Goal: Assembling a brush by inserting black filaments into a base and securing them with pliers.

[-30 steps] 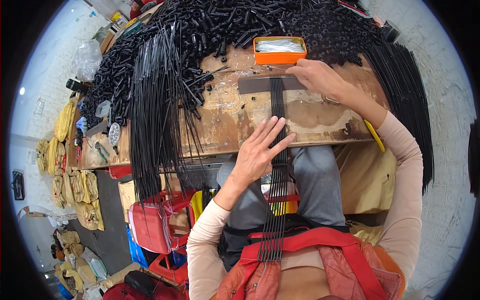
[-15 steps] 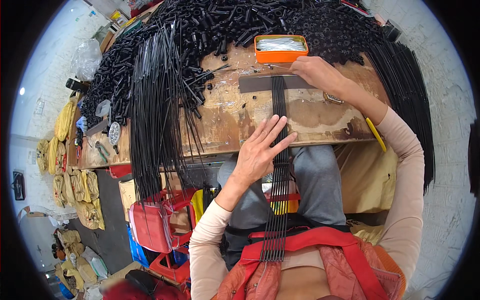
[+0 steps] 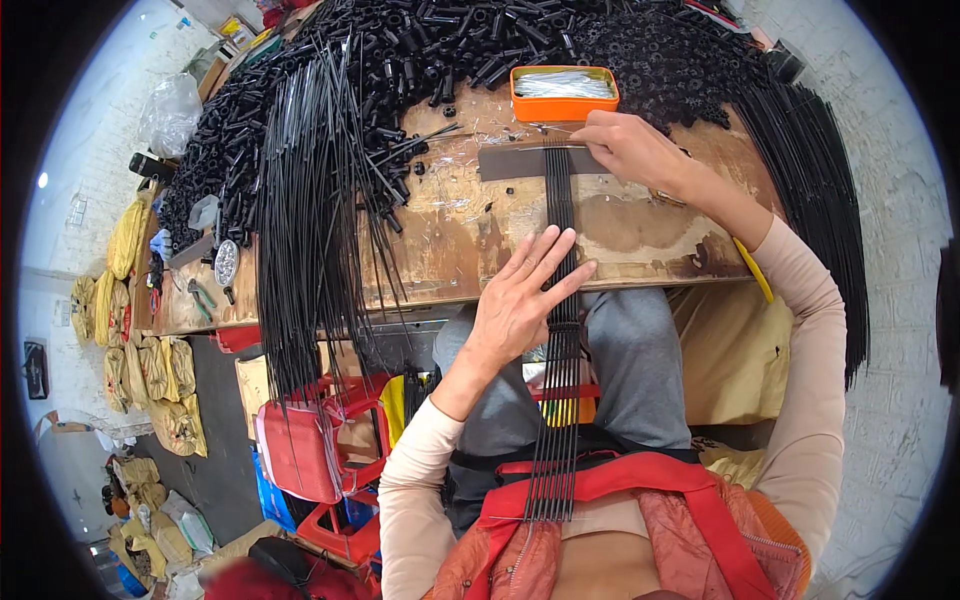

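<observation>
A row of thin black rods (image 3: 561,200) runs from the table over my lap, the far ends lying on a flat grey-brown strip (image 3: 510,163). My left hand (image 3: 520,295) rests flat on the rods near the table's front edge, fingers stretched and somewhat spread. At their far ends, my right hand (image 3: 628,150) pinches a thin silvery wire pin (image 3: 574,146) lying crosswise to the rods; its fingers partly hide the pin. Just beyond that hand stands an orange box (image 3: 566,116) filled with similar silvery pins. Another thin pin crosses the rods' near ends at my chest.
Black tubular parts (image 3: 420,50) are heaped along the back of the wooden table (image 3: 440,250). Long black rods (image 3: 315,200) overhang its front at left, with more rods (image 3: 805,190) at right. Pliers (image 3: 201,298) lie at the left; a red chair (image 3: 300,450) stands below.
My right hand has shifted slightly left along the rods' far ends, with the pin. My left hand stays in place on the rods.
</observation>
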A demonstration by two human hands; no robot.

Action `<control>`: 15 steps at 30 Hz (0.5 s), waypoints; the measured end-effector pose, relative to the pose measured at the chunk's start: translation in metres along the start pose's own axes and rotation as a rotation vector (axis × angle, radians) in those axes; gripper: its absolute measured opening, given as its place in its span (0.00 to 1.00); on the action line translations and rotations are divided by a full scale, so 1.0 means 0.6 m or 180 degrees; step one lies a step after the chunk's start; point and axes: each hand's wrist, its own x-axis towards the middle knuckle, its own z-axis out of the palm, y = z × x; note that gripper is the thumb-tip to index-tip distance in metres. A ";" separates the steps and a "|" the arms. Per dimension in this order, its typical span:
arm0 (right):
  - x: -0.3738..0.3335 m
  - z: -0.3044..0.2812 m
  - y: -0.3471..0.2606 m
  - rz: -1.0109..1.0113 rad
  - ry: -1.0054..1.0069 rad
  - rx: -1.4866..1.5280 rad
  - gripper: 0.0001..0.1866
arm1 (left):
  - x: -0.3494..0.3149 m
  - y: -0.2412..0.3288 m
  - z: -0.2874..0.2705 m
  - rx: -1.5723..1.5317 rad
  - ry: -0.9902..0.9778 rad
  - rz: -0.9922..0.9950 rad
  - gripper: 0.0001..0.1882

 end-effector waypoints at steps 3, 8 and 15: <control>0.003 -0.001 -0.001 0.0008 -0.0049 -0.0018 0.11 | 0.000 0.000 0.001 -0.0021 -0.0003 -0.0013 0.43; 0.007 0.009 0.003 -0.0053 -0.0051 -0.0063 0.11 | 0.000 0.000 0.001 -0.0030 -0.0017 -0.0020 0.43; 0.010 0.006 0.004 -0.0249 0.0086 0.0059 0.10 | -0.001 0.001 0.001 -0.0113 0.0041 -0.0032 0.44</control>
